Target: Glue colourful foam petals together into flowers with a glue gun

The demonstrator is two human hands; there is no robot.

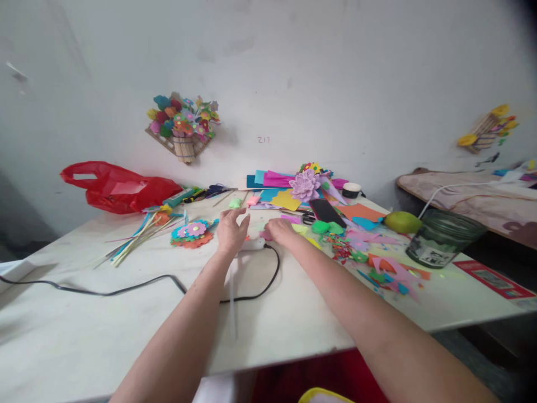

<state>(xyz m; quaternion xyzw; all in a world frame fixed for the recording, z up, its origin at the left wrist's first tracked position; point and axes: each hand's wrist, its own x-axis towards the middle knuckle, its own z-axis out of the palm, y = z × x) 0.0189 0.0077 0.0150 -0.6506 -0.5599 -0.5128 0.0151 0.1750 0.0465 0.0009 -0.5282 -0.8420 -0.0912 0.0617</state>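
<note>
My left hand (232,230) is over the middle of the table, thumb and fingers apart, with nothing visible between them. Close to its right, my right hand (282,229) has its fingers closed on a small pink piece (265,235), mostly hidden by the fingers. Just below both hands lies a white tool (254,245), which looks like a glue gun, with a black cord (277,268). A translucent stick (232,305) extends from it toward me. Left of my left hand, layered foam flowers (195,230) in blue, orange and pink rest on the table.
At the left are a red plastic bag (121,187) and a bundle of thin strips (130,243). Coloured sheets (287,200), a purple flower (306,184) and a phone (327,212) lie behind. Scraps (388,274), a green fruit (401,222) and a glass jar (440,238) stand right.
</note>
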